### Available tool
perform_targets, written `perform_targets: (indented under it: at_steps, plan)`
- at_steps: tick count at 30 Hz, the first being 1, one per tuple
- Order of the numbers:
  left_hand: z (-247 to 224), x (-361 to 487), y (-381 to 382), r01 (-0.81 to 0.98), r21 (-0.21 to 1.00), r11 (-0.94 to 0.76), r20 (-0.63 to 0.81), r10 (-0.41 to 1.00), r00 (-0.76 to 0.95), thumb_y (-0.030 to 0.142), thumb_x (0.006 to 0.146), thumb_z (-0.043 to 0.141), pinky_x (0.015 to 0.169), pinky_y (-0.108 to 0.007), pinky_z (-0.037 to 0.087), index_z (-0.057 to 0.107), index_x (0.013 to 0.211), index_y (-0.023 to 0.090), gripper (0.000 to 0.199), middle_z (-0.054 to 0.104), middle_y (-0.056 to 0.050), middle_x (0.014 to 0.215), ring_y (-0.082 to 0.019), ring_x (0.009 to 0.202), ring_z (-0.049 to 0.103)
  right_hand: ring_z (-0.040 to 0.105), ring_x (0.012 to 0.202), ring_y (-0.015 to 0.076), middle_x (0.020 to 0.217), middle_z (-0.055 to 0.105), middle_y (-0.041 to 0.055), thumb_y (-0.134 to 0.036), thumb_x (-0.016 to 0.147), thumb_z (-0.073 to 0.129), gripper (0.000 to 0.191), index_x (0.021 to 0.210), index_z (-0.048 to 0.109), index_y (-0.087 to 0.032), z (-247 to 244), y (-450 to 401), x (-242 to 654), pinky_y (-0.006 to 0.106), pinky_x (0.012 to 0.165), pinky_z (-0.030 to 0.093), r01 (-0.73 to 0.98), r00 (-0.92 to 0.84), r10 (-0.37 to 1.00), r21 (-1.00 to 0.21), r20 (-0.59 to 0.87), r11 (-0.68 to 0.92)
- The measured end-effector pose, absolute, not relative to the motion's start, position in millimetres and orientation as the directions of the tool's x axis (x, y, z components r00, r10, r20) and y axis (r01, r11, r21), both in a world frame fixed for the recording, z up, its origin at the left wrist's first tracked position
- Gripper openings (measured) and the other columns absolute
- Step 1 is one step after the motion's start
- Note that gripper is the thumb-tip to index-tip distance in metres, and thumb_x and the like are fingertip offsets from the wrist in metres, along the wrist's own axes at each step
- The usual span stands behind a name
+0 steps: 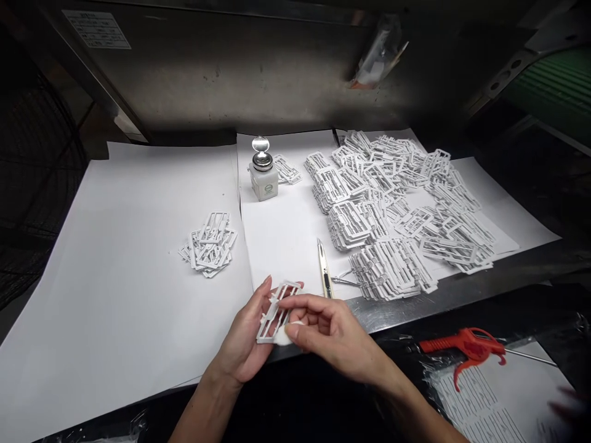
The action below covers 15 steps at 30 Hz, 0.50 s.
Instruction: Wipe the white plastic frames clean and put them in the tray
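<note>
In the head view my left hand (244, 344) cradles a white plastic frame (265, 334), a flat rectangle with thin inner bars, tilted up from the palm. My right hand (339, 335) pinches a small white pad (282, 336), perhaps cotton, against the frame's lower right edge, while its index finger reaches across the frame's upper part. Just beyond the hands, a utility knife (325, 271) lies on the white paper. A small metal tool (345, 282) sits beside it, its right end hidden under stacked frames.
Stacks of similar white frames (383, 197) cover the right side; a smaller heap (210, 246) lies left. A pump bottle (265, 179) with raised lid stands at centre back. A red air blow gun (475, 347) rests lower right, near a blurred hand (570, 406) at the edge.
</note>
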<state>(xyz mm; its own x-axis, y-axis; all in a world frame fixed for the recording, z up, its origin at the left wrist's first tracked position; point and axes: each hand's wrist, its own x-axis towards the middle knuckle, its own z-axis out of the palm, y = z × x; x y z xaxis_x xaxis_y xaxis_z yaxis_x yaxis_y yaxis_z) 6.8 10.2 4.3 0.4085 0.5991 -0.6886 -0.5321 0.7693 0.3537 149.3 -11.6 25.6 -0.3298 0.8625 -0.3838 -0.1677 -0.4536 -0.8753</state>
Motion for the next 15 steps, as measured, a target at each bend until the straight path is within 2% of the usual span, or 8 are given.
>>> perform_targets:
  at_steps: [4, 8, 11, 15]
  plan:
    - [3.0, 4.7, 10.6, -0.539, 0.408, 0.737, -0.581, 0.665, 0.470, 0.041, 0.087, 0.044, 0.056, -0.028, 0.047, 0.066, 0.099, 0.010, 0.039, 0.064, -0.011, 0.089, -0.017, 0.067, 0.058, 0.051, 0.062, 0.0103, 0.073, 0.059, 0.0017, -0.028, 0.079, 0.068, 0.020, 0.092, 0.065, -0.014, 25.2, -8.0, 167.1, 0.020, 0.056, 0.043, -0.137, -0.127, 0.939, -0.932, -0.320, -0.336]
    - [5.0, 4.2, 9.8, -0.515, 0.425, 0.745, -0.552, 0.664, 0.504, 0.042, 0.088, 0.041, 0.056, -0.029, 0.047, 0.065, 0.096, 0.009, 0.042, 0.062, -0.012, 0.083, -0.018, 0.068, 0.057, 0.050, 0.056, 0.0105, 0.066, 0.058, 0.0003, -0.030, 0.081, 0.067, 0.017, 0.086, 0.065, -0.014, 21.0, -3.0, 175.5, 0.020, 0.052, 0.042, -0.061, -0.005, 0.966, -0.964, -0.258, -0.258]
    - [5.0, 5.8, 8.8, -0.495, 0.421, 0.760, -0.583, 0.645, 0.494, 0.040, 0.088, 0.042, 0.055, -0.029, 0.047, 0.065, 0.093, 0.010, 0.037, 0.062, -0.012, 0.082, -0.017, 0.066, 0.057, 0.054, 0.061, 0.0125, 0.074, 0.061, 0.0020, -0.029, 0.082, 0.066, 0.016, 0.088, 0.065, -0.015, 19.2, 3.0, 169.4, 0.022, 0.055, 0.044, 0.040, 0.067, 0.983, -0.984, -0.173, -0.176]
    - [6.5, 9.8, 6.8, -0.515, 0.409, 0.753, -0.621, 0.644, 0.447, 0.036, 0.087, 0.046, 0.054, -0.031, 0.051, 0.065, 0.093, 0.014, 0.030, 0.063, -0.007, 0.080, -0.017, 0.063, 0.059, 0.057, 0.070, 0.0136, 0.085, 0.062, 0.0034, -0.022, 0.084, 0.062, 0.009, 0.090, 0.065, -0.016, 23.7, 12.5, 154.5, 0.024, 0.064, 0.046, 0.264, 0.004, 1.000, -0.964, 0.002, 0.001]
